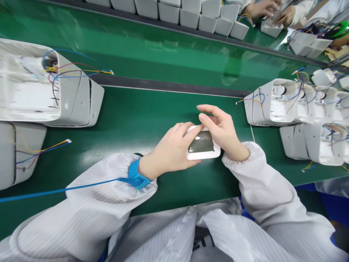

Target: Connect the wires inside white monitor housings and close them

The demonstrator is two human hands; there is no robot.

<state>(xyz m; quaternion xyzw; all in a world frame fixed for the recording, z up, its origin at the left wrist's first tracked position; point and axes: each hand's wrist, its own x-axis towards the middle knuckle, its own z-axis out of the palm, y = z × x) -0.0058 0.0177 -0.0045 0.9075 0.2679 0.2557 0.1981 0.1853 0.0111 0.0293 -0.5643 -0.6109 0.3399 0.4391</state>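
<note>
A small white-framed panel (203, 156) with a dark, glossy screen is tilted up above the green bench, in front of my body. My left hand (174, 149) grips it from the left, its index finger lying across the upper left of the screen and its thumb along the lower edge. My right hand (222, 127) is at the panel's upper right corner and partly covers it. Its index finger and thumb reach left beyond the top edge, slightly apart, with nothing visible between them. The panel's underside is hidden.
White housings with loose coloured wires stand at the left (75, 96) and right (272, 102). A blue wrist strap (135, 174) on my left wrist trails a cord leftward. White housings (188, 18) line a ledge behind the bench. A co-worker's hands (268, 11) handle a white part at top right.
</note>
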